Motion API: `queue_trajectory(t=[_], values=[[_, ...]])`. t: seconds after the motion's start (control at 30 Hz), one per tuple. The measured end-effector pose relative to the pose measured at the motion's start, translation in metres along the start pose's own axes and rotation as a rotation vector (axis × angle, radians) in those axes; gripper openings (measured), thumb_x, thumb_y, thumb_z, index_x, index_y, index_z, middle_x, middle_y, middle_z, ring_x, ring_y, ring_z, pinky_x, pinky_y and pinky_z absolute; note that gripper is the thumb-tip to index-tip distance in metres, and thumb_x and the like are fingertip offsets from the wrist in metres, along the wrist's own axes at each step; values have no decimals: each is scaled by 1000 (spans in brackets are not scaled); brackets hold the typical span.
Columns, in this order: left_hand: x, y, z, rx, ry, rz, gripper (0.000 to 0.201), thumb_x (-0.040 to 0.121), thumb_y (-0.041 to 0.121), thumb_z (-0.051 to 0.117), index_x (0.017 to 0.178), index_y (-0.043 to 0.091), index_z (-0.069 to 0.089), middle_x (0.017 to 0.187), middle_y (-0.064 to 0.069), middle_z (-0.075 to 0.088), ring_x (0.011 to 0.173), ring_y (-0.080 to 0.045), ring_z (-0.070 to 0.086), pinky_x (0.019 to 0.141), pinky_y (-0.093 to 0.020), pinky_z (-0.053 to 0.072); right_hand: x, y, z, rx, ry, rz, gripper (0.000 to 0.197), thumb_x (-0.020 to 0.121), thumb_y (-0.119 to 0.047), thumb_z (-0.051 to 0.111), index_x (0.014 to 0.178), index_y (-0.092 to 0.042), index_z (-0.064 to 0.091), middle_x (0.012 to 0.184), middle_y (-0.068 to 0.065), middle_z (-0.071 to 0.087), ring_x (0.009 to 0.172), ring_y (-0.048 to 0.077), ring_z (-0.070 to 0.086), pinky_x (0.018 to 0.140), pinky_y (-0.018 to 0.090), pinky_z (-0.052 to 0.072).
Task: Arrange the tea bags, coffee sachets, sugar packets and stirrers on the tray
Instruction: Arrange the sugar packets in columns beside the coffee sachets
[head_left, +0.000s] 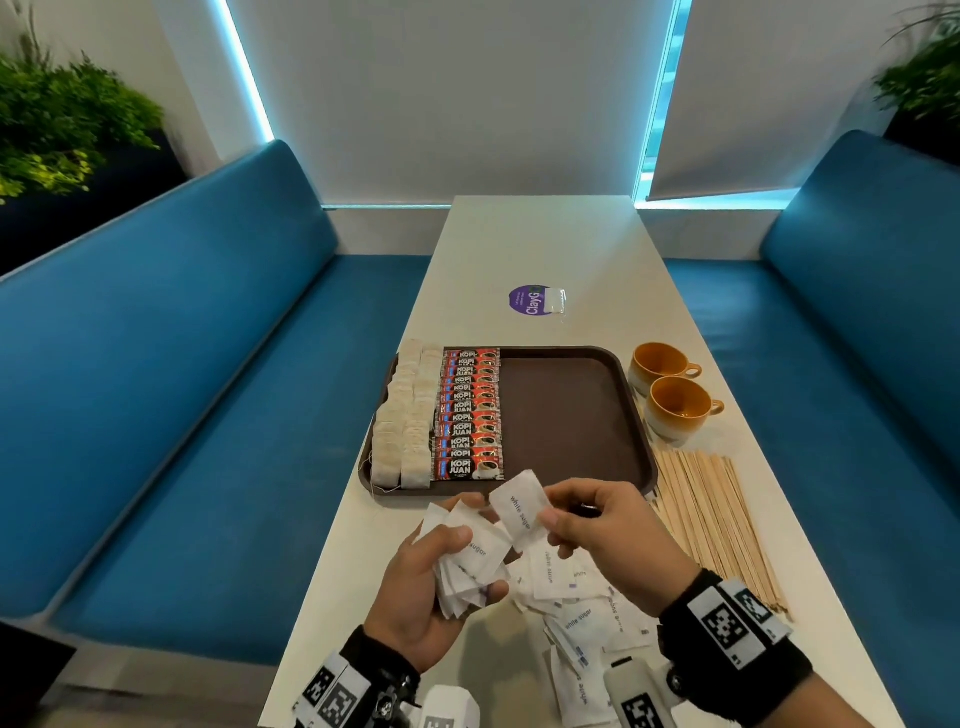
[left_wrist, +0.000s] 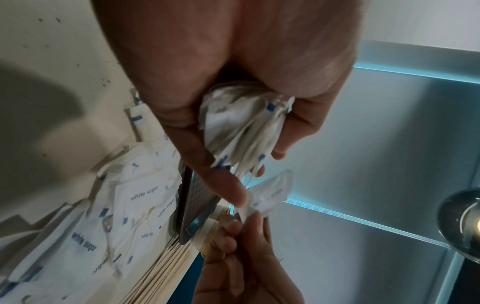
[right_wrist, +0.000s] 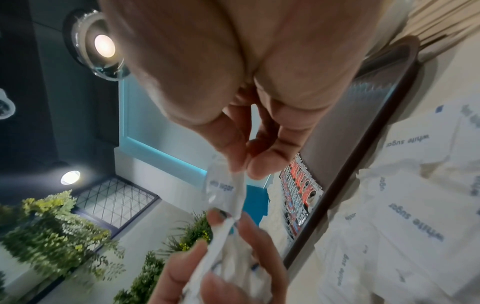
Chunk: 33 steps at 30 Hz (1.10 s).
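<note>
Loose sugar packets (head_left: 582, 670) cut off at table's near edge, purple sticker (head_left: 527, 299) text partly covered, left hand (left_wrist: 207, 86) hiding bundle's inner packets.

Two orange cups (head_left: 670, 387) stand side by side on the white surface (head_left: 524, 244); beyond them lies a purple sticker (head_left: 524, 300). Blue benches (head_left: 171, 374) flank the surface.

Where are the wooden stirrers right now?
In the head view, the wooden stirrers lie bundled on the table's right side, beside the brown tray and just nearer than the two orange cups.
</note>
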<state>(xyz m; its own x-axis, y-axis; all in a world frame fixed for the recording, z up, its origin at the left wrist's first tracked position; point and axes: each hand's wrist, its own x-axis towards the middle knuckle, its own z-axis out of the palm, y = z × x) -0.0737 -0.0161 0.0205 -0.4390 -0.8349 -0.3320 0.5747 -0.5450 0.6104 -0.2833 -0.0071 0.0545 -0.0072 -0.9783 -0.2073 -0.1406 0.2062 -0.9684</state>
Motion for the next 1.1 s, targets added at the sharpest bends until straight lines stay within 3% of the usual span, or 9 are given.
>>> queue_trajectory(t=[0.1,0.2,0.27,0.37,0.43,0.57,0.67,0.87,1.1], values=[[1,0,1,15,37,-42,24,73,9,67,94,12,59,99,-14,65,85,-41,65,52,-34,52,0,-4,-4,86,26,-49,11,93,-14,72,96,-19,81,87,9,75,66,14,59,64,25,54],[1,-2,6,79,27,-115,18,85,20,72,95,12,59,89,-11,60,76,-34,63,50,-29,48,-1,-6,-7,195,-54,-95,14,95,-5,67,96,-9,81,86,18,72,69,22,59,64,31,53],[0,-2,9,136,-6,-165,27,91,34,70,102,10,62,90,-14,60,74,-33,62,50,-28,46,-1,-7,-7,294,-104,-104,19,92,-7,62,90,1,79,85,19,70,74,26,61,65,32,54],[1,-4,12,206,-58,-194,55,86,47,71,119,4,63,96,-25,61,73,-33,63,51,-30,48,-3,-9,-7,253,-110,-117,23,86,-20,64,86,-4,80,86,12,73,80,22,65,68,27,55],[2,-4,13,211,-58,-152,52,83,39,74,120,5,59,99,-25,59,74,-36,62,53,-32,48,-4,-9,-7,139,-101,-131,9,86,-12,72,88,-11,80,87,5,74,81,18,67,73,28,57],[3,-1,14,246,-34,-90,37,81,23,76,110,11,57,101,-25,60,77,-38,62,55,-36,50,-4,-8,-9,31,-74,-97,27,85,9,71,94,-15,78,96,0,76,97,22,71,89,40,62],[3,1,15,322,-21,-59,30,81,27,77,99,9,61,96,-25,61,77,-37,62,56,-36,52,-3,-9,-10,28,-58,-123,28,85,7,74,103,-16,76,98,0,76,95,26,71,82,42,64],[4,-1,17,434,53,-13,27,80,27,80,97,11,65,91,-20,64,79,-35,65,58,-40,56,-1,-10,-14,-34,-32,-171,28,89,-2,76,110,-21,69,97,-4,77,93,14,73,72,26,60],[5,-4,21,401,146,42,27,77,23,79,95,9,64,84,-24,65,75,-35,63,61,-41,56,4,-4,-14,1,43,-56,33,85,-8,81,112,-18,66,90,11,76,76,29,74,68,37,64]])
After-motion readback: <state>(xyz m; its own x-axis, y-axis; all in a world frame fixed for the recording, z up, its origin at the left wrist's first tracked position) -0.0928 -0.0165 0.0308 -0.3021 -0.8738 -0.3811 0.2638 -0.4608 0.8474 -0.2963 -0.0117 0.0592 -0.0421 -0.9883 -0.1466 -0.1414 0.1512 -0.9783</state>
